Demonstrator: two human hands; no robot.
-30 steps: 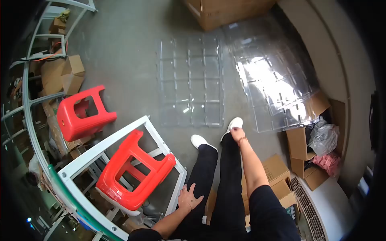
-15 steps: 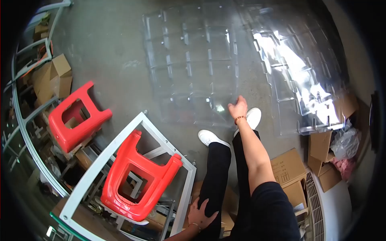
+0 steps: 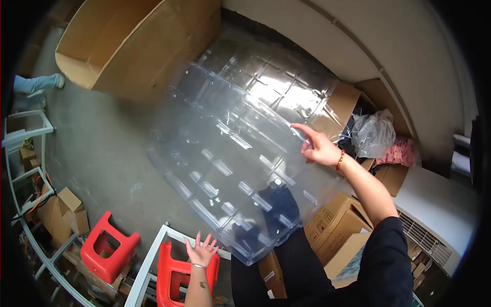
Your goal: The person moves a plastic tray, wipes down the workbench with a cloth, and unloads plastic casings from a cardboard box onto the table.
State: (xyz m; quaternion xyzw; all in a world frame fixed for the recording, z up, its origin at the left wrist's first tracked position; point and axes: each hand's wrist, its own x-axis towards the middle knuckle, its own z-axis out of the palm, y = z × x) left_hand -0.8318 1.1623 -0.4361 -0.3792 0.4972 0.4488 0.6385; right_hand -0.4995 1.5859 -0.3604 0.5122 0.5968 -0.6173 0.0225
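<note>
A clear plastic tray sheet [image 3: 220, 148] with moulded ridges is raised off the floor and hangs at a tilt in front of my legs. At its right edge is my right hand [image 3: 323, 148], thumb and fingers closed on it and the index finger stretched out. My left hand [image 3: 202, 250], fingers spread, is beside the sheet's lower left corner and holds nothing. Farther back, another clear sheet [image 3: 276, 84] lies on the floor. Red stools [image 3: 110, 256] [image 3: 169, 266] stand at the lower left.
A large cardboard box [image 3: 148, 51] stands at the top. White metal frames [image 3: 148, 256] are at the left. Open cartons [image 3: 332, 220], a grey plastic bag [image 3: 373, 134] and a white appliance [image 3: 429, 204] are at the right. Another person's leg [image 3: 38, 83] shows at far left.
My right hand has lifted the clear sheet from the floor toward my legs. My left hand has left my leg and moved left with fingers spread. The view has turned.
</note>
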